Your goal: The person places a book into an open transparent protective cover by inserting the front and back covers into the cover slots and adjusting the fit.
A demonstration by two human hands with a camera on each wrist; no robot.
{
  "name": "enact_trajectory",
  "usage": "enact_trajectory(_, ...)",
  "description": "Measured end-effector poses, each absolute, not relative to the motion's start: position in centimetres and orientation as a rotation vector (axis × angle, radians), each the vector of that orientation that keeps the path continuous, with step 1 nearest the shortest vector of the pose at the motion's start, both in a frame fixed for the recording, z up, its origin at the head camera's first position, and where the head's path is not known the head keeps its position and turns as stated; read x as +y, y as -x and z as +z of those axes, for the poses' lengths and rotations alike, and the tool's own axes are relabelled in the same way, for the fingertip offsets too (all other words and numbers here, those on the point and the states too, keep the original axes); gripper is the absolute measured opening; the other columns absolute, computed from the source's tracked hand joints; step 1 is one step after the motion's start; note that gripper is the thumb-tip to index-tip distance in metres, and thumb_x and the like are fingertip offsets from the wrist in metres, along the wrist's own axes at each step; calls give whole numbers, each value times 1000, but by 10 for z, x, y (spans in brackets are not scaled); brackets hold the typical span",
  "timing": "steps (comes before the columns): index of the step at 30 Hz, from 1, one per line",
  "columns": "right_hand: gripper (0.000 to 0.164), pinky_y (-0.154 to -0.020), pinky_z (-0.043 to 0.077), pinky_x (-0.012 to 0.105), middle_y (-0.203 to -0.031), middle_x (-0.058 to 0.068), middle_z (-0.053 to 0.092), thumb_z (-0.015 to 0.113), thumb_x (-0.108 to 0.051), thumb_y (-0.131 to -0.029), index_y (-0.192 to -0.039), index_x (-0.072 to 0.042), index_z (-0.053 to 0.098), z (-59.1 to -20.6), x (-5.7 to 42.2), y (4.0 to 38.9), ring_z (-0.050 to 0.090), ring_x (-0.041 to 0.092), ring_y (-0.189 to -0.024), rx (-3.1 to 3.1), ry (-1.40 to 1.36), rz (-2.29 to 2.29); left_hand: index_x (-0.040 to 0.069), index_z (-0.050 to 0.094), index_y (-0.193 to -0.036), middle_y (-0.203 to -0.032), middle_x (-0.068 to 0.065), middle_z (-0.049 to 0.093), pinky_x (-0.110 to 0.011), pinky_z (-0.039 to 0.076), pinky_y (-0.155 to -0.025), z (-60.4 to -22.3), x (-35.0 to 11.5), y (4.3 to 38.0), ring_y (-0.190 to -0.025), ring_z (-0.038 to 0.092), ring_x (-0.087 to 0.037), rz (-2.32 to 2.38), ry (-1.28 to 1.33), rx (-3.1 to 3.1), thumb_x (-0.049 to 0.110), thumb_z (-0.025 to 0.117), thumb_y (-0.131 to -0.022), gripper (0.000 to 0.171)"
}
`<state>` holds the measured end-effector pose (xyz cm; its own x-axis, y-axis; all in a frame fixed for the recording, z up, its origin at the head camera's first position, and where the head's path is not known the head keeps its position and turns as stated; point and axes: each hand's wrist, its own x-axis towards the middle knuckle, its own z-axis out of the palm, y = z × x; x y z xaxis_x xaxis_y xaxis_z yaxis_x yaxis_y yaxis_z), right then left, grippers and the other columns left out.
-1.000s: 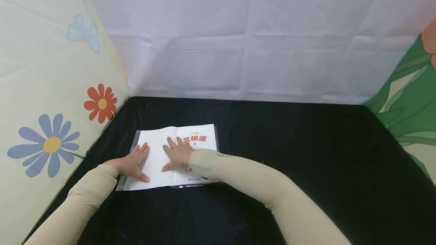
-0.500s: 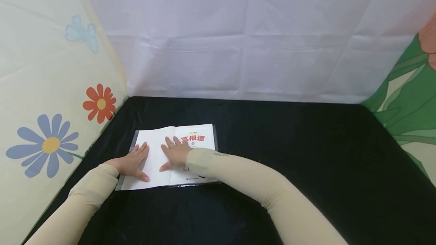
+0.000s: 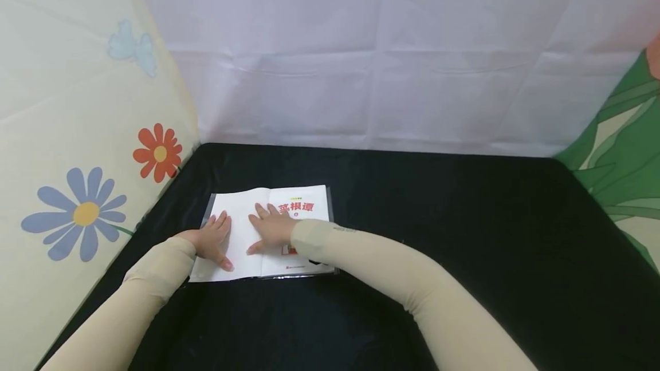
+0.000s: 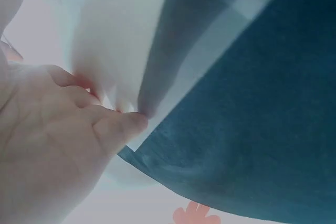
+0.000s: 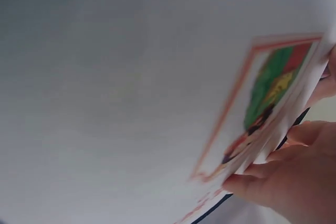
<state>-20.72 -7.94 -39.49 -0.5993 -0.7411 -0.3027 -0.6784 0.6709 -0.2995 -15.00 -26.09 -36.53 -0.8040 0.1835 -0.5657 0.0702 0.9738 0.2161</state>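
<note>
An open book lies on the black-covered table, left of the middle in the head view. Its left page is blank; the right one bears red characters and a small coloured picture. My left hand rests on the blank page near its outer edge, fingers spread and thumb toward the near edge. Across the fold, my right hand lies with spread fingers, the fingertips reaching the left page and the palm over the printed one. The left wrist view shows the clear cover's edge beside the little finger.
Black cloth covers the table. A white curtain hangs behind it. Flower-printed cloth stands along the left side, and green leaf-patterned cloth along the right.
My left wrist has shifted a little to the right and away from me, its fingertips staying on the same part of the page. The right hand keeps its place. The head view has turned slightly.
</note>
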Motion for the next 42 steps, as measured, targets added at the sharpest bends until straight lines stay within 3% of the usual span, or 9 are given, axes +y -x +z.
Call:
enact_trajectory(5, 66, -122, 25, 34, -160, 14, 37, 65, -34, -99, -152, -2, 41, -391, -65, 214, 31, 27, -150, 2509, 1104, -494, -20, 9, -150, -160, -39, -3, -66, 7, -119, -362, -257, 151, -146, -5, -59, 238, -158, 2492, 40, 84, -78, 120)
enact_trajectory(9, 53, -117, 35, 37, -148, 18, 49, 64, -23, -99, -144, 2, 49, -393, -46, 223, 46, 31, -139, 2602, 1004, -695, -19, 8, -150, -160, -39, -5, -66, 5, -119, -362, -255, 151, -146, -7, -58, 276, -145, 2489, 37, 84, -78, 120)
enact_trajectory(18, 48, -109, 42, 44, -137, 24, 49, 62, -13, -98, -140, 8, 51, -398, 2, 238, 49, 34, -122, 2744, 627, -902, -20, 8, -150, -159, -40, -5, -65, 4, -119, -363, -253, 153, -146, -7, -58, 255, -110, 2486, 35, 86, -77, 120)
enact_trajectory(31, 46, -103, 48, 45, -138, 27, 52, 57, -5, -96, -136, 13, 46, -390, 20, 257, 55, 37, -120, 2526, 250, -1161, -20, 8, -150, -159, -40, -5, -64, 5, -120, -364, -252, 154, -146, -6, -58, 225, -100, 2487, 34, 86, -77, 120)
enact_trajectory(34, 53, -103, 48, 47, -144, 24, 49, 58, -10, -96, -143, 11, 42, -383, 17, 262, 53, 35, -125, 2441, 149, -1166, -20, 7, -150, -159, -40, -5, -64, 5, -120, -364, -251, 154, -147, -6, -58, 218, -101, 2491, 34, 86, -76, 120)
enact_trajectory(39, 58, -83, 51, 44, -139, 19, 54, 61, -23, -97, -146, 2, 44, -373, 11, 271, 56, 31, -108, 2377, 57, -1057, -20, 8, -150, -159, -40, -5, -64, 5, -120, -366, -252, 154, -146, -6, -58, 213, -116, 2495, 35, 86, -77, 120)
enact_trajectory(42, 56, -86, 50, 43, -142, 18, 53, 61, -23, -97, -146, 1, 45, -372, 9, 274, 56, 31, -108, 2360, 13, -1061, -20, 9, -150, -159, -40, -4, -65, 6, -119, -367, -254, 153, -146, -5, -59, 213, -131, 2498, 36, 85, -77, 120)
